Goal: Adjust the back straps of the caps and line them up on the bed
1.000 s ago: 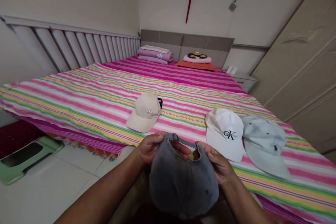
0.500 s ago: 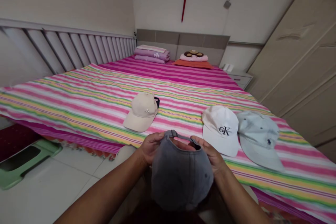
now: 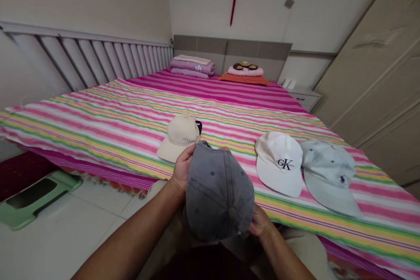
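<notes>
Between my two hands is a grey baseball cap [image 3: 219, 192], held over the bed's near edge with its crown facing me. My left hand [image 3: 182, 170] grips the cap's upper left rim, near the back strap. Lower down on the other side, my right hand [image 3: 260, 221] holds the cap's right edge; its fingers are partly hidden behind the fabric. Just beyond my left hand a beige cap [image 3: 180, 133] lies on the bed. To the right rest a white cap [image 3: 278, 164] with black "CK"-like letters and a pale grey-green cap [image 3: 330, 175], side by side and touching.
A striped sheet [image 3: 108, 118] covers the bed. Folded purple bedding [image 3: 193, 68] and a pink pillow [image 3: 244, 71] lie by the headboard [image 3: 256, 50]. A green stool [image 3: 39, 199] stands on the floor at left; a wardrobe [image 3: 380, 74] rises at right.
The grey cap has tipped so its crown top shows and its back opening is turned away. My left hand moved up; my right hand slid down the cap's right side.
</notes>
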### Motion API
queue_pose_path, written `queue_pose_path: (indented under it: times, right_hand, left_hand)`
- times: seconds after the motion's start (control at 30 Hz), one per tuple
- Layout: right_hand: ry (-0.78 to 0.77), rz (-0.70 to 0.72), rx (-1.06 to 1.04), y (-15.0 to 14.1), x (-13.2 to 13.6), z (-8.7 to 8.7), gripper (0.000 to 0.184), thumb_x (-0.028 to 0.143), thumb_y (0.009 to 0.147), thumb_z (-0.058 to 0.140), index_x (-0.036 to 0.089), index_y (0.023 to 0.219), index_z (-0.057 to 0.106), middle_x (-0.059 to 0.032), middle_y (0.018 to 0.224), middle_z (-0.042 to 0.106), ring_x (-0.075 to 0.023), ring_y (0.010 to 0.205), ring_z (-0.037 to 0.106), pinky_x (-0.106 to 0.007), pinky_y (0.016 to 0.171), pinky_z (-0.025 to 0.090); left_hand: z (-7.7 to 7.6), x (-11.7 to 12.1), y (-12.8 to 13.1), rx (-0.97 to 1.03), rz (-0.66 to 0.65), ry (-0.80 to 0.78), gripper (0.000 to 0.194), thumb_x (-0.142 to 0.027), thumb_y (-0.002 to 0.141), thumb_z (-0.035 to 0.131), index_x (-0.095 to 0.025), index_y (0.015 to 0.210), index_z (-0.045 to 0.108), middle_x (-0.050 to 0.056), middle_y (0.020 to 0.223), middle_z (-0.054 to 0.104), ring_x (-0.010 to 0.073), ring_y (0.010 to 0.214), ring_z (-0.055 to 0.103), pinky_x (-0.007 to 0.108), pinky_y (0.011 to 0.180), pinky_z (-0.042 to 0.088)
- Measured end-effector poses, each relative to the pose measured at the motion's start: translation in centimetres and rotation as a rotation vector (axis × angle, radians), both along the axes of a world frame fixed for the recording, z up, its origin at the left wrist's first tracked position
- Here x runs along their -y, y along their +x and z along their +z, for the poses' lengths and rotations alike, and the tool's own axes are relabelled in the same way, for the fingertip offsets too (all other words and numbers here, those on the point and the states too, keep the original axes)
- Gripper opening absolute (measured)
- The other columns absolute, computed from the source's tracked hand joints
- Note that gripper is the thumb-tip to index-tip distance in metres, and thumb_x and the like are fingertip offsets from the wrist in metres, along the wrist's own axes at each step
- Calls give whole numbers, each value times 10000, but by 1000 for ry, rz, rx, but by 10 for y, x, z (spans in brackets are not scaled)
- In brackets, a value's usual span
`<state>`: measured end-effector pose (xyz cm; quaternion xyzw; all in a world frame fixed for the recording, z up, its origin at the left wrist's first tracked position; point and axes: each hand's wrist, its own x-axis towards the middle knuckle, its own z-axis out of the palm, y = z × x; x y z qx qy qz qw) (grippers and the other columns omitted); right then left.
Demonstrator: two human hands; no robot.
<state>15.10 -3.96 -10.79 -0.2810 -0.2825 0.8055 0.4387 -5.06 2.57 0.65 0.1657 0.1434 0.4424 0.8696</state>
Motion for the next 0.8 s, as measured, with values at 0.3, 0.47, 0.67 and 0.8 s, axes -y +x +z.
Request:
queue_pose_path:
  times: [0.3,0.47,0.67,0.8]
  right_hand:
    - [71,-224,-109,-2,-10,31,222,294,645,699,219,851,666,-27,813,710,-209,835,640,-386,854,438]
    - [55,-248,-125,-4,-26,42,199,287,642,693,228,830,664,-5,822,709,-204,896,619,-383,869,424]
    - [35,-55,-81,-7,-25,53,387,541,717,527,201,843,663,-52,857,698,-233,928,600,-425,858,408]
    - [151,-117,42,-2,-23,62,302,539,640,603,247,689,665,-13,720,688,-238,823,607,-393,775,461]
  left_hand:
    - [-28,-19,-2,30,197,-144,336,-283,789,397,-114,946,641,75,829,694,229,848,629,374,880,407]
    - [-37,-8,0,38,211,-153,410,-356,819,365,-125,1078,582,92,923,681,241,929,604,413,909,370]
    - [-50,-2,-4,141,11,-45,429,-360,824,349,-123,1102,575,107,973,669,254,981,582,422,936,333]
    - [-45,-6,-4,160,2,-5,437,-382,839,322,-133,1062,604,96,975,671,249,998,575,408,947,324]
